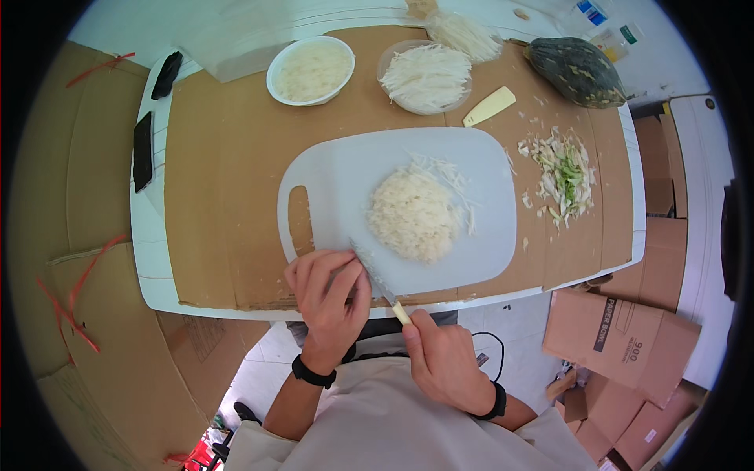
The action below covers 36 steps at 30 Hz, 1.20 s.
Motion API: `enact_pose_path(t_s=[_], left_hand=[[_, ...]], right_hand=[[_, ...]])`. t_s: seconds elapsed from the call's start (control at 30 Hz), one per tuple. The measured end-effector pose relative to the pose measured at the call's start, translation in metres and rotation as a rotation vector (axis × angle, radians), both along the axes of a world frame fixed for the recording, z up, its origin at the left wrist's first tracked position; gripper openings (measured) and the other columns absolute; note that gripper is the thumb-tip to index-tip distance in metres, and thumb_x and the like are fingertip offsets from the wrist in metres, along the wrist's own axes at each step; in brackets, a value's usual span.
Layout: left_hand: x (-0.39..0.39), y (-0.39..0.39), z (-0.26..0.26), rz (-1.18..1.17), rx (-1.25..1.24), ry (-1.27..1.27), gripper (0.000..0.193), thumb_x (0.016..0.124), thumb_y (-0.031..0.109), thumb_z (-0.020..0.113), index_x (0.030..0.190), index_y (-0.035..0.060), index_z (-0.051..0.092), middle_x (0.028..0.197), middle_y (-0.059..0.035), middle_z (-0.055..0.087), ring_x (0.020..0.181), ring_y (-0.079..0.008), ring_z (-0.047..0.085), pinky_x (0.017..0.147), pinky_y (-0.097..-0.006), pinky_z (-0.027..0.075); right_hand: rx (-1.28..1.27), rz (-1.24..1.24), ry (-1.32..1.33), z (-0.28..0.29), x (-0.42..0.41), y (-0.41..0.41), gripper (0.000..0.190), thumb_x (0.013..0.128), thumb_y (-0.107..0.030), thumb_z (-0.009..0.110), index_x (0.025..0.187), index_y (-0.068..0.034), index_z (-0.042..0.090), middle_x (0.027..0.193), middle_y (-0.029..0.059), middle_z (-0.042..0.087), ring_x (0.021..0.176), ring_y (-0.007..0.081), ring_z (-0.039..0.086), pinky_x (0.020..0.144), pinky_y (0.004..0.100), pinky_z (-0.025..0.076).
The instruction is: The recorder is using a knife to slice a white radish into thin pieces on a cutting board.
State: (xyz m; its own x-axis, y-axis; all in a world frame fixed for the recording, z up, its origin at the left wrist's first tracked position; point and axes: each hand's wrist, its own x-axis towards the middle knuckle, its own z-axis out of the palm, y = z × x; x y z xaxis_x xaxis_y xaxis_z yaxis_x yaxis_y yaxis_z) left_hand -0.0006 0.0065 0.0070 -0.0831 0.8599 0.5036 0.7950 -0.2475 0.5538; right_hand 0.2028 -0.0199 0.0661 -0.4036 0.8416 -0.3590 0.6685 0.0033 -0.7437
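Observation:
My right hand [445, 359] grips the pale handle of a small knife [380, 281], whose blade points up and left over the near edge of a white cutting board [347, 159]. My left hand [330, 288] is at the blade, fingers bent and fingertips close together beside it; whether they pinch the blade or something small is hidden. A mound of finely chopped white vegetable [412, 215] sits on the board, with loose thin shreds at its upper right. The board lies on a flattened cardboard sheet [218, 176].
Behind the board stand a white bowl of chopped pieces [312, 69], a clear bowl of white strips [425, 76] and a pale yellow blade cover [490, 106]. Rightward lie a dark green squash [574, 70] and vegetable scraps [562, 173]. A phone [142, 152] lies at the left edge.

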Motion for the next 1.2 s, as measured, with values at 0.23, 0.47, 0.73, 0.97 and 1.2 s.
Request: enact_pose_path(t_s=[0.23,0.47,0.73,0.97,1.2], left_hand=[[0.0,-0.001,0.0,-0.011,-0.019,0.002,0.029,0.081,-0.008,0.086,0.107,0.0032,0.08,0.112,-0.0085,0.079,0.103,-0.0306,0.071,0.098,-0.0448,0.046],[-0.002,-0.002,-0.001,-0.003,-0.015,0.003,0.028,0.082,-0.008,0.086,0.107,0.0034,0.08,0.112,-0.0083,0.079,0.104,-0.0306,0.071,0.098,-0.0451,0.047],[0.0,-0.001,0.0,0.002,-0.012,0.0,0.026,0.083,-0.007,0.086,0.106,0.0042,0.08,0.113,-0.0083,0.078,0.105,-0.0305,0.07,0.098,-0.0444,0.047],[0.002,-0.003,-0.002,0.025,-0.019,-0.015,0.022,0.085,-0.003,0.086,0.104,0.0066,0.08,0.112,-0.0047,0.077,0.106,-0.0285,0.07,0.099,-0.0443,0.045],[0.004,-0.001,-0.002,0.013,-0.011,-0.024,0.022,0.085,-0.004,0.086,0.104,0.0053,0.079,0.113,-0.0051,0.078,0.106,-0.0285,0.07,0.099,-0.0442,0.045]], right_hand=[[0.001,0.023,-0.007,-0.007,-0.002,0.005,0.023,0.117,-0.022,0.055,0.107,-0.002,0.058,0.061,0.0217,0.063,0.054,0.0484,0.062,0.054,0.0611,0.047],[-0.016,-0.009,-0.071,-0.001,-0.015,0.013,0.023,0.118,-0.02,0.053,0.106,-0.002,0.06,0.063,0.023,0.062,0.059,0.0514,0.061,0.059,0.0627,0.044],[0.043,-0.001,-0.098,-0.004,-0.017,0.018,0.026,0.118,-0.027,0.055,0.106,-0.004,0.059,0.065,0.0225,0.067,0.061,0.0498,0.067,0.059,0.0614,0.051],[-0.058,-0.074,0.058,-0.001,0.008,0.016,0.031,0.12,-0.026,0.052,0.103,-0.001,0.059,0.065,0.0234,0.063,0.063,0.0526,0.063,0.06,0.0641,0.044],[-0.053,-0.125,0.121,0.004,0.007,0.016,0.032,0.12,-0.028,0.052,0.102,-0.002,0.057,0.064,0.0224,0.062,0.061,0.0514,0.061,0.059,0.0625,0.045]])
